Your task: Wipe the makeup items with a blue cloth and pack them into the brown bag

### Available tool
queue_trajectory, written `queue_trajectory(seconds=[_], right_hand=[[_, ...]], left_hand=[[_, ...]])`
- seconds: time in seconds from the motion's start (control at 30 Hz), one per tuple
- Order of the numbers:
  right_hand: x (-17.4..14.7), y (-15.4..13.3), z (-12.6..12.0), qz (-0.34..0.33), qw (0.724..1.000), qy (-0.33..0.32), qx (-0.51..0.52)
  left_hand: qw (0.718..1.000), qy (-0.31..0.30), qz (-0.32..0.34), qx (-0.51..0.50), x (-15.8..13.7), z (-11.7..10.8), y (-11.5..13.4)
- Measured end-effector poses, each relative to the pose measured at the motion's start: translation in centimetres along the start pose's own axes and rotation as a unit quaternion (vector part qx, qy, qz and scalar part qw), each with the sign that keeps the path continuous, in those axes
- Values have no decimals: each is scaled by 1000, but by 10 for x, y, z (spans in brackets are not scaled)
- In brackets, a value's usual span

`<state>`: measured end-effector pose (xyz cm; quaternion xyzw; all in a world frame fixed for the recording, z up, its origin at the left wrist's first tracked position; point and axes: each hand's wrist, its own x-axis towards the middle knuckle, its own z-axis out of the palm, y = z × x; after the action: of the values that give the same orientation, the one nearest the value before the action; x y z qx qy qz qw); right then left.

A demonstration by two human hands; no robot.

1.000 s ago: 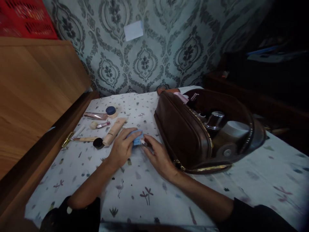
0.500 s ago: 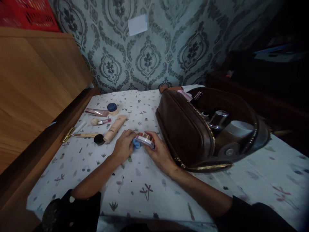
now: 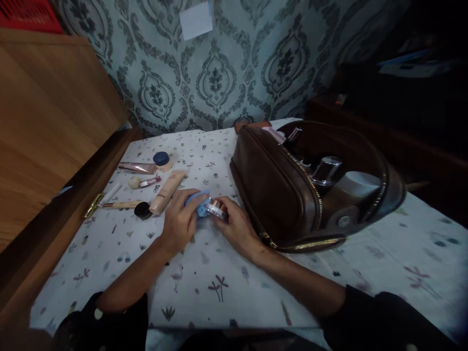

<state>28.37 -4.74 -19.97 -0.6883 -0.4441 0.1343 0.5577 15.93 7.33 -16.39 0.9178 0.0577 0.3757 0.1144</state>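
My left hand (image 3: 180, 222) holds a small blue cloth (image 3: 198, 204) against a round clear compact (image 3: 215, 208). My right hand (image 3: 237, 228) grips that compact from the right side, just above the patterned white tablecloth (image 3: 204, 287). Both hands meet at the middle of the table, left of an open brown leather cosmetic bag (image 3: 281, 192).
Inside the bag stand a silver-capped bottle (image 3: 325, 170) and a pale jar (image 3: 356, 187). Left of my hands lie a beige tube (image 3: 166, 191), a black cap (image 3: 141, 210), a brush (image 3: 120, 204), a pink tube (image 3: 137, 168) and a blue-lidded pot (image 3: 161, 159). A wooden panel (image 3: 47, 131) borders the left.
My right hand has lifted the compact off the table and turned it, and my left hand has brought the blue cloth up against it. The view has shifted slightly.
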Motion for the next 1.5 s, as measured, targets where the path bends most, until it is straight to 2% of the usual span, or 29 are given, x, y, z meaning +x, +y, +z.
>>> queue_trajectory(seconds=[0.17, 0.27, 0.33, 0.43, 0.53, 0.77, 0.87, 0.93, 1.03, 1.13, 1.33, 1.5], right_hand=[[2, -1, 0, -8, 1000, -3, 6], [2, -3, -2, -21, 1000, -6, 4], [1, -5, -4, -31, 999, -9, -4], [1, -9, -5, -43, 999, -18, -23], [1, -9, -4, -47, 998, -15, -38], [1, -5, -1, -34, 997, -22, -73], [-1, -6, -3, -26, 996, -29, -75], [-2, -8, -4, -43, 995, -29, -82], [-4, -10, -6, -82, 990, -26, -111], [-6, -12, -8, -109, 983, -34, -145], [-6, -8, -5, -115, 981, -26, -156], [-2, 0, 0, -77, 989, -9, -128]], left_hand=[[996, -24, -81, -18, -1, 2, -16], [993, -29, -104, -36, 0, 1, -17], [994, -12, -100, -49, 1, -1, -13], [998, 10, -47, -34, 2, -4, -4], [1000, -2, -10, 3, 2, -4, -2], [997, -12, -74, -18, 1, -2, -14], [996, -12, -86, -23, 1, -2, -16], [996, -11, -85, -22, 1, -2, -16], [998, -4, -60, -18, 1, -3, -12], [1000, 13, -6, -7, 1, -5, -4], [993, 20, 94, 65, 4, -7, 9], [995, 15, 64, 68, 5, -7, 5]])
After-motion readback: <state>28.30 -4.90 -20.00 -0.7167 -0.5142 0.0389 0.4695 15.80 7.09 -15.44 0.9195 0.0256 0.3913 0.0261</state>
